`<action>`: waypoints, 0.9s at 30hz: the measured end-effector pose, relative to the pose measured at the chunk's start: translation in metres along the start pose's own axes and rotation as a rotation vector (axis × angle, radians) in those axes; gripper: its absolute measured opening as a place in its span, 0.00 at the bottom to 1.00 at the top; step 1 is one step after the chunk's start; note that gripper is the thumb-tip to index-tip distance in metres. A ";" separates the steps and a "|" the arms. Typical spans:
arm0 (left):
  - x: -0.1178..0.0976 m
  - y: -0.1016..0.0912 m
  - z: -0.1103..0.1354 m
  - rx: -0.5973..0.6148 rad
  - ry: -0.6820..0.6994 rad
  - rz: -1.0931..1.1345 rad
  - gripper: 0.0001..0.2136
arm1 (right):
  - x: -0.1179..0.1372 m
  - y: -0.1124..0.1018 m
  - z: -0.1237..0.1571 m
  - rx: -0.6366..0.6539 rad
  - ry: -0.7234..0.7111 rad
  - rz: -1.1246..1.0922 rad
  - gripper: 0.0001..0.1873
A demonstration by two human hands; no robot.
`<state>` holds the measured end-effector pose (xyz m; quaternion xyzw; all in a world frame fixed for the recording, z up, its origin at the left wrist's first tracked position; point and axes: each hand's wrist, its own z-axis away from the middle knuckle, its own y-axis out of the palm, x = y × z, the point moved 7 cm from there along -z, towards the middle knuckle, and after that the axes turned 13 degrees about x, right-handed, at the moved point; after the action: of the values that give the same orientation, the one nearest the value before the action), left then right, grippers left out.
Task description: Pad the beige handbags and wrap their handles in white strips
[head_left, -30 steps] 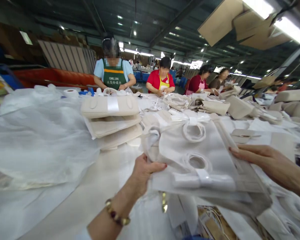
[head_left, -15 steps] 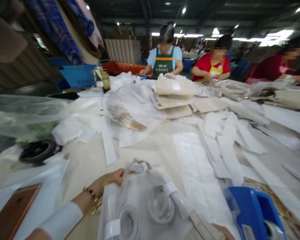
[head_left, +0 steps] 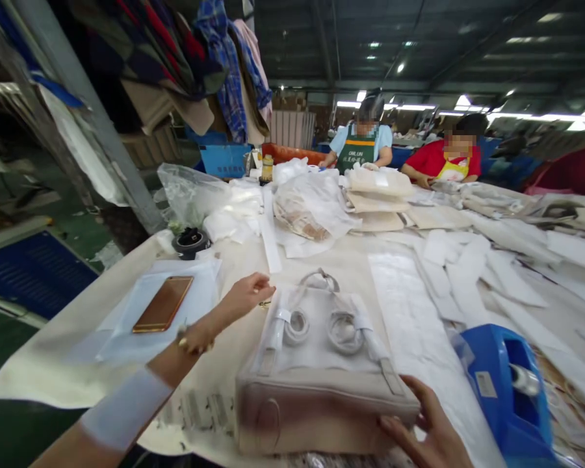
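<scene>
A pale beige handbag lies before me, its base edge facing me. Clear film and white wraps cover its upper face, with two coiled straps and a top handle at the far end. My right hand grips the bag's near right corner, thumb on the base and fingers along the side. At the far left corner, my left hand has its fingers curled together; what they hold, if anything, I cannot make out. A small gold-coloured piece shows just below them.
A phone lies on white sheets at left, near a black tape roll. At right stand a blue tape dispenser and white padding. Stacked beige pieces and plastic-wrapped goods lie farther back. Two people work across the table.
The view has swung left and back, showing more of the bag and table. The bag's near base now shows, and my right hand has come into fuller view at its corner.
</scene>
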<state>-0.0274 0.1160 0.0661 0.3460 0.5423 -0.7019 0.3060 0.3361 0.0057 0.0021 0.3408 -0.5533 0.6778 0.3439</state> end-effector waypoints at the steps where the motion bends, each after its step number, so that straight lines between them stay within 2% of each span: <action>1: 0.001 0.005 0.028 0.008 0.022 -0.014 0.22 | 0.009 -0.004 -0.005 0.006 -0.068 -0.008 0.36; 2: 0.003 0.014 0.053 0.031 0.052 -0.034 0.22 | 0.018 -0.005 -0.011 0.035 -0.136 -0.021 0.36; 4: 0.003 0.038 0.094 0.069 0.205 -0.098 0.24 | 0.031 -0.004 -0.020 0.126 -0.222 -0.058 0.36; 5: 0.006 0.049 0.108 0.065 0.255 -0.122 0.28 | 0.035 -0.001 -0.023 0.166 -0.234 -0.085 0.35; 7: 0.016 0.066 0.121 0.010 0.253 -0.118 0.32 | 0.040 0.002 -0.026 0.188 -0.232 -0.150 0.37; 11: 0.028 0.076 0.118 -0.143 0.123 0.009 0.37 | 0.045 0.006 -0.024 0.165 -0.293 -0.197 0.38; 16: 0.022 0.076 0.111 -0.071 0.102 0.017 0.30 | 0.038 0.004 -0.030 0.184 -0.292 -0.017 0.33; 18: 0.022 0.073 0.111 -0.095 0.101 -0.008 0.31 | 0.036 0.005 -0.034 0.204 -0.295 0.012 0.30; 21: 0.024 0.071 0.107 -0.113 0.105 -0.052 0.32 | 0.035 0.006 -0.036 0.285 -0.300 -0.064 0.29; 27: 0.034 0.063 0.102 -0.169 0.060 -0.220 0.28 | 0.034 0.002 -0.039 0.542 -0.243 -0.136 0.27</action>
<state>-0.0120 0.0004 0.0212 0.2784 0.6430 -0.6722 0.2390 0.3131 0.0469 0.0233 0.5349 -0.3656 0.7304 0.2162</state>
